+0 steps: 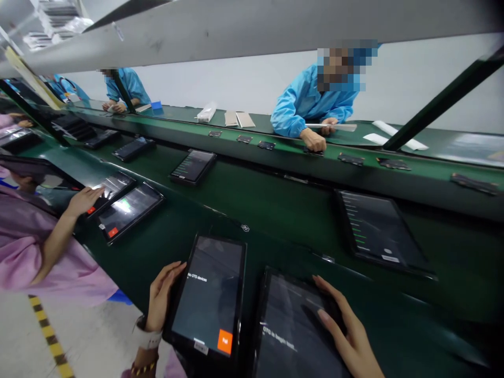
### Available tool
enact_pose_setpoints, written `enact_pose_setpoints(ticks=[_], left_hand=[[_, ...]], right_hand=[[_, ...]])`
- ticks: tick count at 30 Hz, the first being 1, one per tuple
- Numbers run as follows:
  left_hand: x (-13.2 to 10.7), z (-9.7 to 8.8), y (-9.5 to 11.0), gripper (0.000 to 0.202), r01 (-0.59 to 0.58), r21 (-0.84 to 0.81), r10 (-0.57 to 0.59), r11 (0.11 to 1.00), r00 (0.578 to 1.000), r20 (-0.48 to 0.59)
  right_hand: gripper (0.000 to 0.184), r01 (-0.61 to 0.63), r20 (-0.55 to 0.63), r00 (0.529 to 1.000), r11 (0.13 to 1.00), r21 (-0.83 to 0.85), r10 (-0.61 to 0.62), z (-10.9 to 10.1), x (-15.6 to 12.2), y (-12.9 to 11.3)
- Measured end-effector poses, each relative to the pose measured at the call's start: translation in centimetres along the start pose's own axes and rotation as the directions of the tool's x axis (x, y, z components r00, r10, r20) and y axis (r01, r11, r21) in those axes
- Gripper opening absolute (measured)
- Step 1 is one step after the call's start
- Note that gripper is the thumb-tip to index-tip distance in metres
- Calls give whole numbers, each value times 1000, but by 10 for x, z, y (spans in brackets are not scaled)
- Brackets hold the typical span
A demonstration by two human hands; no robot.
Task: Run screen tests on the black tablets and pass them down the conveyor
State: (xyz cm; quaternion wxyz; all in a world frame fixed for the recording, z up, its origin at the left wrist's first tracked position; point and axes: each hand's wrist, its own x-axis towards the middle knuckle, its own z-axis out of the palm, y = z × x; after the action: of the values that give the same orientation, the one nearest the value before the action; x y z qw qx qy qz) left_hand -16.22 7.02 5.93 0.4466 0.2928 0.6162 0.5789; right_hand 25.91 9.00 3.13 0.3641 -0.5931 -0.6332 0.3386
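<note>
Two black tablets lie side by side at the near edge of the green belt (275, 205). My left hand (161, 296) rests along the left edge of the left tablet (208, 296), fingers curled against its side; its screen shows white text and an orange button. My right hand (344, 328) lies on the right tablet (291, 331), fingers stretched over its right part, touching the dark screen with faint text.
Another tablet (380, 231) lies on the belt to the right, and more lie further left (192, 166). A person in pink on my left touches a tablet (112, 187) beside another (129, 210). Workers in blue coats (311, 105) stand across the far belt with small parts (266, 145).
</note>
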Motion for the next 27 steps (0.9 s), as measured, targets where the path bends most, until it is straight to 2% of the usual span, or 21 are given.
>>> enact_pose_setpoints(ticks=[7, 17, 24, 26, 27], left_hand=[[-2, -1, 1, 52, -19, 42, 20, 999, 1000, -13], [-2, -1, -3, 56, 26, 28, -25, 999, 999, -41], [2, -1, -3, 52, 7, 68, -5, 998, 999, -41], [-2, -4, -3, 53, -16, 99, 15, 995, 1000, 16], [-7, -6, -3, 56, -51, 136, 40, 989, 996, 84]], right_hand=[[53, -14, -9, 1000, 1000, 13, 15, 0, 0, 2], [53, -34, -6, 999, 999, 6, 34, 0, 0, -1], [51, 8, -16, 1000, 1000, 13, -8, 1, 0, -1], [51, 4, -11, 1000, 1000, 12, -4, 1, 0, 0], [51, 2, -10, 1000, 1000, 10, -2, 1, 0, 0]])
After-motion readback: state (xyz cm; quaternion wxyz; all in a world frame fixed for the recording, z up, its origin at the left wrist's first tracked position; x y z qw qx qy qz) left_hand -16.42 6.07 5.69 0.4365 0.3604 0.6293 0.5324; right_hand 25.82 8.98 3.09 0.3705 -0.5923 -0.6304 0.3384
